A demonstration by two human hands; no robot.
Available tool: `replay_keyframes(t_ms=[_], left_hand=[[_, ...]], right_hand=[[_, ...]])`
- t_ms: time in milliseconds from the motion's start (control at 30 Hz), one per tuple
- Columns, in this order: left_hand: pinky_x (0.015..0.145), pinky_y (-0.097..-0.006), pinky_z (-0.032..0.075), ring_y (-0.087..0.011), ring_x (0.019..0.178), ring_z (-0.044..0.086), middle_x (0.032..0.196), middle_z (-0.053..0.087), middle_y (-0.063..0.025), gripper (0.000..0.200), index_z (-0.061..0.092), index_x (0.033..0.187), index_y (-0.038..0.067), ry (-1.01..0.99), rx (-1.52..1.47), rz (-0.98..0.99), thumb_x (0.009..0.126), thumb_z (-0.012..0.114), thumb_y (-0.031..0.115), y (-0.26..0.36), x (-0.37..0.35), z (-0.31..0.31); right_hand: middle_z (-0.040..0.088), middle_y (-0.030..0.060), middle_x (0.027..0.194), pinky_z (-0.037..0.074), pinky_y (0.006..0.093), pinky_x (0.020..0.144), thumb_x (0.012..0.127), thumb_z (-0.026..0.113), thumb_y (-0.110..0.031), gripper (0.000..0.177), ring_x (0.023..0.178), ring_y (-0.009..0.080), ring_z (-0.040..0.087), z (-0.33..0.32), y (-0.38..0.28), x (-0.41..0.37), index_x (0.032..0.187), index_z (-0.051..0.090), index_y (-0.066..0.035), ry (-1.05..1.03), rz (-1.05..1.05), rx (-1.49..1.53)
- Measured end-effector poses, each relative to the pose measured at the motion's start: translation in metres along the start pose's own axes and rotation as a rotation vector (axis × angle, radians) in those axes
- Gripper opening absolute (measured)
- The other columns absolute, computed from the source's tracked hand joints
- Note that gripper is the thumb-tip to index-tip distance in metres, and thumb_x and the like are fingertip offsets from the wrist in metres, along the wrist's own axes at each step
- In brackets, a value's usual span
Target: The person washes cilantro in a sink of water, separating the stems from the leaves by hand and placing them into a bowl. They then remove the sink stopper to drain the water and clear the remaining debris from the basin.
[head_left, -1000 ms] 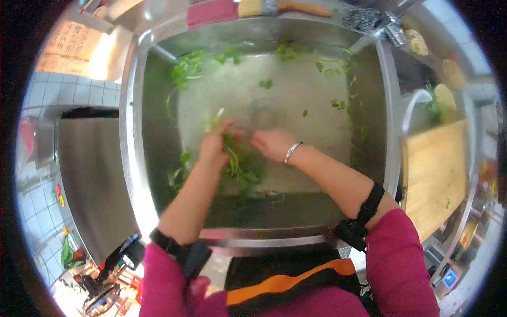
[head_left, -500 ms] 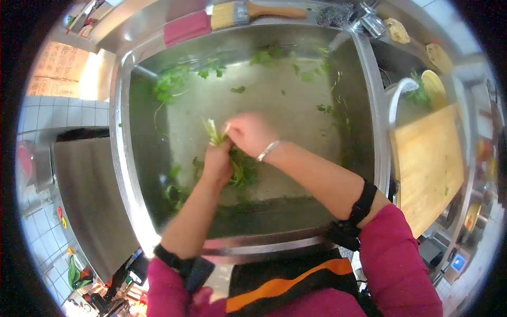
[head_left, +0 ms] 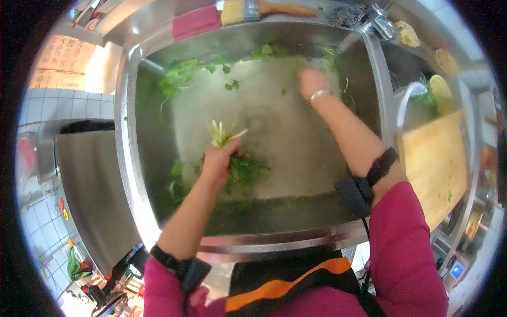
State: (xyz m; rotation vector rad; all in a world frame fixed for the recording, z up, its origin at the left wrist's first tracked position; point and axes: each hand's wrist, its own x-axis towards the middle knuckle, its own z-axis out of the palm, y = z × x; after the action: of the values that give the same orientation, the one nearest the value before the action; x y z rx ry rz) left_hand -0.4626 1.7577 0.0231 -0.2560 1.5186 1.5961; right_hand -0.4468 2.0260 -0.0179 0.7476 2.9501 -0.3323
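Note:
In the lower middle of a water-filled steel sink, my left hand [head_left: 217, 162] grips a bunch of cilantro [head_left: 249, 168]. Its pale stems stick up above the fist, and the leaves hang into the water. My right hand [head_left: 313, 84] is at the far right part of the sink, low over the water and apart from the bunch. Motion blur hides its fingers, so I cannot make out whether it holds anything. Loose cilantro sprigs [head_left: 179, 75] float along the far wall, with a small sprig [head_left: 232, 85] nearer the middle.
Along the sink's back ledge lie a pink cloth [head_left: 196, 23], a wooden-handled brush [head_left: 240, 11] and a wire scourer [head_left: 346, 15], beside a metal faucet [head_left: 384, 25]. A wooden cutting board [head_left: 435, 164] and a white-rimmed container [head_left: 405, 105] stand to the right of the sink rim [head_left: 381, 90].
My right hand has left the stems by my left hand and moved away to the far right of the sink. My left hand still holds the cilantro in nearly the same place.

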Motion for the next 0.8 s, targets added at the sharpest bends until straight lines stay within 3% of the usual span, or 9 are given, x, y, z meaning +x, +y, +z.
replay_keyframes(t_ms=[133,233,333,467,533,600,633,733,800], left_hand=[[0.066,-0.0289,0.046,-0.0144,0.069,0.051,0.074,0.052,-0.0049,0.022,0.050,0.096,0.001,-0.073,0.318,-0.004,0.079,0.050,0.015,0.012,-0.015,0.011],[0.065,-0.0262,0.043,-0.0130,0.077,0.050,0.081,0.054,-0.0045,0.023,0.052,0.099,0.003,-0.145,0.351,0.439,0.080,0.049,0.016,-0.006,-0.015,0.016],[0.065,-0.0250,0.041,-0.0123,0.082,0.048,0.085,0.055,-0.0039,0.022,0.052,0.098,0.003,-0.253,0.638,0.434,0.081,0.047,0.017,-0.015,-0.010,0.007],[0.059,-0.0242,0.040,-0.0107,0.073,0.049,0.083,0.054,-0.0033,0.022,0.052,0.097,0.004,-0.348,1.033,0.301,0.081,0.047,0.017,-0.013,-0.006,0.000],[0.052,-0.0248,0.039,-0.0096,0.058,0.045,0.071,0.051,-0.0011,0.020,0.052,0.096,0.004,-0.240,0.831,0.027,0.079,0.049,0.015,-0.014,-0.005,0.001],[0.047,-0.0256,0.038,-0.0106,0.050,0.041,0.063,0.047,-0.0008,0.019,0.052,0.092,0.003,-0.111,0.536,-0.067,0.076,0.050,0.013,-0.008,-0.010,0.004],[0.043,-0.0264,0.036,-0.0116,0.042,0.037,0.055,0.042,-0.0005,0.017,0.053,0.089,0.003,0.018,0.238,-0.158,0.074,0.052,0.010,-0.005,-0.011,0.006],[0.043,-0.0261,0.037,-0.0108,0.040,0.034,0.053,0.039,0.0002,0.014,0.052,0.087,0.002,0.062,0.159,-0.048,0.075,0.051,0.011,-0.010,-0.005,0.005],[0.048,-0.0273,0.040,-0.0113,0.046,0.039,0.060,0.044,-0.0011,0.019,0.050,0.091,0.002,0.017,0.102,-0.092,0.077,0.051,0.015,-0.008,-0.002,0.000]], right_hand=[[0.058,0.0151,0.074,0.044,0.0413,0.059,0.068,0.049,-0.016,0.017,0.069,0.0302,0.056,-0.004,-0.045,-0.062,0.076,0.059,-0.006,-0.436,-0.499,-0.119],[0.057,0.0156,0.074,0.044,0.0407,0.059,0.068,0.050,-0.020,0.017,0.070,0.0315,0.055,-0.018,-0.060,-0.091,0.075,0.058,-0.007,-0.558,-0.403,-0.004],[0.057,0.0150,0.072,0.043,0.0374,0.061,0.071,0.048,-0.020,0.016,0.069,0.0301,0.055,-0.008,-0.066,-0.102,0.072,0.057,-0.006,-0.486,-0.530,0.589],[0.054,0.0126,0.068,0.039,0.0332,0.058,0.070,0.051,-0.017,0.015,0.058,0.0251,0.048,-0.026,-0.053,-0.071,0.079,0.053,-0.005,-0.517,-0.471,0.674],[0.056,0.0114,0.072,0.042,0.0332,0.062,0.071,0.049,-0.016,0.015,0.065,0.0251,0.053,-0.023,-0.043,-0.045,0.080,0.055,-0.006,-0.171,-0.268,0.488],[0.058,0.0125,0.079,0.044,0.0326,0.069,0.071,0.047,-0.014,0.017,0.076,0.0281,0.055,-0.014,-0.033,-0.014,0.084,0.058,-0.010,0.584,-0.315,-0.058],[0.058,0.0125,0.079,0.044,0.0326,0.069,0.071,0.047,-0.014,0.017,0.076,0.0281,0.055,-0.005,-0.026,0.002,0.084,0.058,-0.010,0.588,-0.306,-0.056],[0.057,0.0138,0.086,0.039,0.0353,0.078,0.073,0.046,-0.015,0.020,0.089,0.0272,0.051,0.043,-0.008,0.047,0.086,0.058,-0.006,0.395,-0.250,-0.001],[0.057,0.0165,0.088,0.041,0.0360,0.077,0.072,0.046,-0.015,0.023,0.089,0.0274,0.053,0.087,-0.008,0.065,0.087,0.058,-0.004,-0.255,-0.198,-0.195]])
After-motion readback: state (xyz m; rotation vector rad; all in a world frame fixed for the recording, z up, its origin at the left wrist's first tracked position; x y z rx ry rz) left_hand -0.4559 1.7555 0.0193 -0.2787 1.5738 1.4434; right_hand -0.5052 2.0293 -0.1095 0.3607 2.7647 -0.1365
